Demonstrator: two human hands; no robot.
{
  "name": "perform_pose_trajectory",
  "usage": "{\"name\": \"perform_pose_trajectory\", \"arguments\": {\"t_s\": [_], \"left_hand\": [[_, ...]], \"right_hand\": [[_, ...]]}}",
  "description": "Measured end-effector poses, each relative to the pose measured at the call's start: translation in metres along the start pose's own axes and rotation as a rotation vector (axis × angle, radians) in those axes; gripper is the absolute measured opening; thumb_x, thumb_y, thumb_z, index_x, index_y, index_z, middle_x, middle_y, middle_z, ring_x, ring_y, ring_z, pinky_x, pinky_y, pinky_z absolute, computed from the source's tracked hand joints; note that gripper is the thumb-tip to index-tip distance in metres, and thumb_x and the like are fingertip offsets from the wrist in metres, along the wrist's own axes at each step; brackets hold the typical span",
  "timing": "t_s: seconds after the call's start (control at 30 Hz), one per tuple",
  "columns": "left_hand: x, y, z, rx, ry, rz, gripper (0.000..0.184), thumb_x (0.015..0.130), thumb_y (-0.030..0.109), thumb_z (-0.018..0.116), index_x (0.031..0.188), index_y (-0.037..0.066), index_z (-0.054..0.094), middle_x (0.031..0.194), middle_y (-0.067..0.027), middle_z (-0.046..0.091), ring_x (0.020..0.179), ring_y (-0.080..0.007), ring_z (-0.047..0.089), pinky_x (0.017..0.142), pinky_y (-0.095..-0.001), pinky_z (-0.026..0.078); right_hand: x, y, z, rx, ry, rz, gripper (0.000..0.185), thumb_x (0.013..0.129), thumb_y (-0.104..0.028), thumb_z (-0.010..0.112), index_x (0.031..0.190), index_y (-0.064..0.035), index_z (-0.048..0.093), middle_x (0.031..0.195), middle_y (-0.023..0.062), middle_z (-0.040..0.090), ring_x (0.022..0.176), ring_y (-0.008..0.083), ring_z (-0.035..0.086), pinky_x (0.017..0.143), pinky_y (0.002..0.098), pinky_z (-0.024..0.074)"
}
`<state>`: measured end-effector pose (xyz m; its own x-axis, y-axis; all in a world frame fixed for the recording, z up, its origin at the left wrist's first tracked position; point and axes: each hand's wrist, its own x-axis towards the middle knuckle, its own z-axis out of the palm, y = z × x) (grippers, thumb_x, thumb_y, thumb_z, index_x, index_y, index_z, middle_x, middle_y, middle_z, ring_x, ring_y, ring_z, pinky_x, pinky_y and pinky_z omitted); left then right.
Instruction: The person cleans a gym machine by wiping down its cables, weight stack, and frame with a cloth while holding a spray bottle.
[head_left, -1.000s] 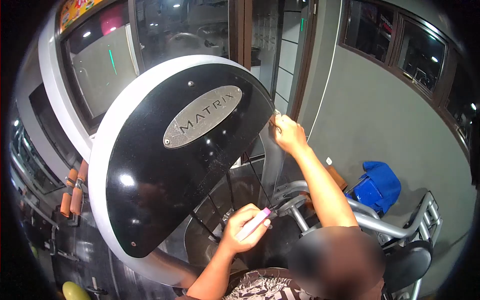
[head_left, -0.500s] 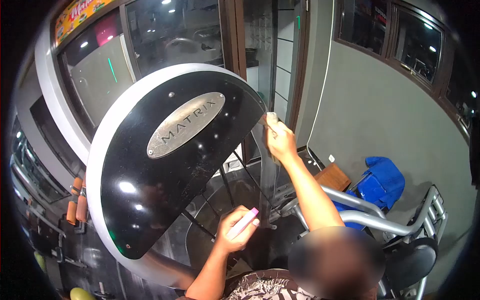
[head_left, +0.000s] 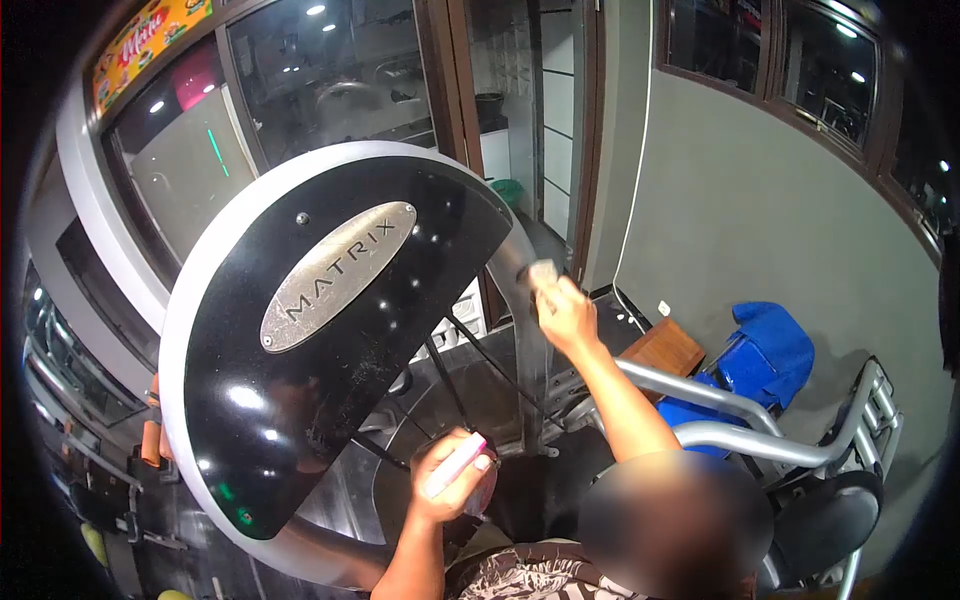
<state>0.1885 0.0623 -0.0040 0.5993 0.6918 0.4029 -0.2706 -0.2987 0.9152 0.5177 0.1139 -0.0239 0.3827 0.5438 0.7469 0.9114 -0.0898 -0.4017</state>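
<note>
My left hand [head_left: 440, 480] is wrapped round a pink and white object [head_left: 456, 466], likely a bottle, in front of the machine's lower opening. Higher and to the right, my right hand [head_left: 566, 312] grips a small pale cloth or pad [head_left: 543, 273] beside the grey frame post [head_left: 525, 330]. The large black machine cover [head_left: 330, 390] has a white rim and an oval metal plate [head_left: 338, 276] reading MATRIX. Dark rods [head_left: 447, 385] run down below the cover.
A brown wooden box [head_left: 665, 347] and a blue cloth-covered object [head_left: 765, 350] stand by the grey wall. Silver tube frames [head_left: 750, 440] and a dark padded seat [head_left: 828, 515] are at the right. Glass doors [head_left: 340, 80] stand behind the machine.
My right hand has moved down from the cover's edge to beside the post, still holding the pale piece. My left hand has shifted left and slightly down. The camera view has shifted too.
</note>
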Motion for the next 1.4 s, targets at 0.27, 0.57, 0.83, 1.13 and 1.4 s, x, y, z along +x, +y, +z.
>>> {"name": "perform_pose_trajectory", "arguments": {"t_s": [0.27,0.57,0.83,1.13,1.4], "left_hand": [[0.005,-0.007,0.002,0.065,-0.004,0.015,0.011,0.086,0.005,0.073,0.095,-0.001,0.070,0.083,-0.0063,0.069,0.073,-0.0136,0.064,0.067,-0.0277,0.050],[0.005,-0.003,0.002,0.086,0.022,-0.007,0.013,0.087,0.009,0.073,0.094,-0.001,0.070,0.085,-0.0078,0.071,0.074,-0.0151,0.066,0.069,-0.0293,0.052],[0.004,-0.003,0.004,0.050,0.021,0.011,0.010,0.087,0.002,0.073,0.095,-0.001,0.070,0.084,-0.0059,0.068,0.072,-0.0133,0.062,0.068,-0.0277,0.050],[0.008,0.004,0.011,-0.022,0.003,0.067,0.008,0.087,0.000,0.073,0.093,-0.001,0.068,0.080,-0.0050,0.065,0.069,-0.0132,0.060,0.065,-0.0269,0.048],[0.008,0.005,0.006,0.090,0.017,0.052,0.007,0.086,0.002,0.073,0.091,0.001,0.069,0.077,-0.0041,0.065,0.068,-0.0130,0.061,0.064,-0.0276,0.048]], "right_hand": [[0.038,-0.021,0.020,0.015,0.009,0.151,0.038,0.099,-0.029,0.056,0.136,-0.0250,0.062,0.099,0.0150,0.065,0.084,0.0449,0.068,0.070,0.0559,0.0550],[-0.025,-0.007,0.010,0.072,-0.066,0.195,0.043,0.097,-0.026,0.058,0.141,-0.0252,0.060,0.094,0.0162,0.065,0.083,0.0438,0.068,0.072,0.0529,0.0552],[0.069,-0.045,0.003,0.253,0.079,0.151,0.032,0.099,-0.028,0.060,0.125,-0.0135,0.071,0.087,0.0213,0.066,0.085,0.0434,0.068,0.073,0.0488,0.0530],[-0.012,-0.022,0.012,0.052,-0.026,0.402,0.037,0.099,-0.030,0.060,0.130,-0.0112,0.067,0.100,0.0220,0.068,0.094,0.0444,0.067,0.082,0.0502,0.0528],[0.083,-0.031,0.004,0.381,0.194,0.193,0.035,0.098,-0.031,0.061,0.125,-0.0103,0.070,0.110,0.0237,0.071,0.108,0.0387,0.069,0.090,0.0438,0.0547]]}}
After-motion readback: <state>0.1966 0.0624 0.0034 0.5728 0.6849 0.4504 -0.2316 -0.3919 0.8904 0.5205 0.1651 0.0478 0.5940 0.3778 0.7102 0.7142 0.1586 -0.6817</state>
